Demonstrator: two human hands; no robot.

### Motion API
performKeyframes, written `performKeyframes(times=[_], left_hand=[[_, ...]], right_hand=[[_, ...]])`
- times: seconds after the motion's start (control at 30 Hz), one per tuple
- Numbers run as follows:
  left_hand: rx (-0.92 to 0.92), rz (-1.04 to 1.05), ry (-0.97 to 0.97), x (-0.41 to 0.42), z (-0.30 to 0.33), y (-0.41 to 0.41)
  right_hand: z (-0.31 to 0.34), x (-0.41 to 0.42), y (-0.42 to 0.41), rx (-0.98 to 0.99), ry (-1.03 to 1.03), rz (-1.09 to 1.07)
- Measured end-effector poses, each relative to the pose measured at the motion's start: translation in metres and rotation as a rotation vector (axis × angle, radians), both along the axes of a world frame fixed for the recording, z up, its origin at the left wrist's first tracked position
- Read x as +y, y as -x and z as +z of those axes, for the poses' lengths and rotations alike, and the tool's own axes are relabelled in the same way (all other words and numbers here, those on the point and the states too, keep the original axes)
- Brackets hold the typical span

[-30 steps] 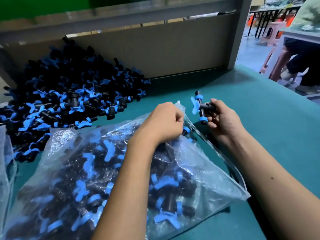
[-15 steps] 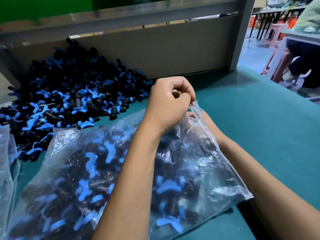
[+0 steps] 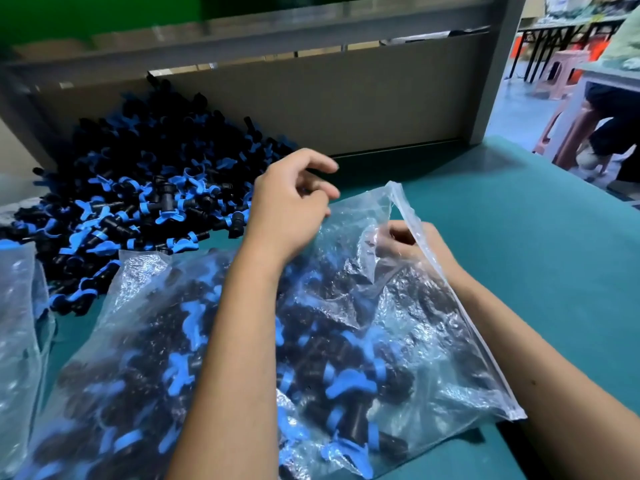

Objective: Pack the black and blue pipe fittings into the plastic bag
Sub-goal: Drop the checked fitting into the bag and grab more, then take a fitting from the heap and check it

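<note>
Head view: a plastic bag (image 3: 398, 341) of fittings is lain on the green counter (image 3: 519, 237).
The left hand (image 3: 287, 209) is held above it, fingers loosely curled, empty. The right hand (image 3: 412, 244) is blurred inside the bag; its grip cannot be told. Loose fittings (image 3: 138, 202) are piled behind.

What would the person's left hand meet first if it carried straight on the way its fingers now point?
Probably bare green table. The left hand hovers above the plastic bag, fingers pointing right and away; the loose fittings pile lies off to its left. Depth is unclear.
</note>
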State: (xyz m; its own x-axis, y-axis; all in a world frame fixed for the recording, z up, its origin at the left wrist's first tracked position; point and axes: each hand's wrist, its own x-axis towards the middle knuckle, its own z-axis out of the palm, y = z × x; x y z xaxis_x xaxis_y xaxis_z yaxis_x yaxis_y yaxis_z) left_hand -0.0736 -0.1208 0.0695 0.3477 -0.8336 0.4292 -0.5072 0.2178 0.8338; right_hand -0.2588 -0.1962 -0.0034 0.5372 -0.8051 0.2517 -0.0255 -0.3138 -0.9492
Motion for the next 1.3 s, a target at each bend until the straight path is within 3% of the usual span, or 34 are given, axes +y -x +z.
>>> performKeyframes(times=[0.17,0.3,0.37,0.47,0.63,0.77,0.9,1.13,1.3], left_hand=[[-0.18,0.352,-0.145,0.013,-0.013,-0.048],[-0.072,0.58,-0.234,0.028,-0.017,-0.077],[-0.028,0.671,-0.256,0.036,-0.017,-0.088],[-0.006,0.737,-0.345,0.045,-0.02,-0.103],[0.045,0.735,-0.579,0.057,-0.027,-0.119],[0.084,0.708,-0.611,0.062,-0.029,-0.122],[0.098,0.685,-0.66,0.059,-0.03,-0.121],[0.125,0.688,-0.633,0.06,-0.029,-0.114],[0.165,0.732,-0.369,0.053,-0.029,-0.109]], right_hand=[[0.017,-0.011,0.003,-0.32,-0.205,-0.446],[0.057,-0.016,-0.009,-0.364,0.032,-0.518],[0.077,-0.015,-0.031,-0.223,0.2,-0.441],[0.1,-0.018,-0.074,0.047,0.268,-0.249],[0.091,-0.009,-0.155,0.812,0.782,0.03],[0.052,-0.005,-0.216,1.02,0.828,0.24],[0.026,-0.018,-0.251,1.179,0.825,0.261],[0.016,-0.021,-0.249,0.971,0.678,0.163],[0.029,-0.018,-0.215,0.651,0.629,0.002]])
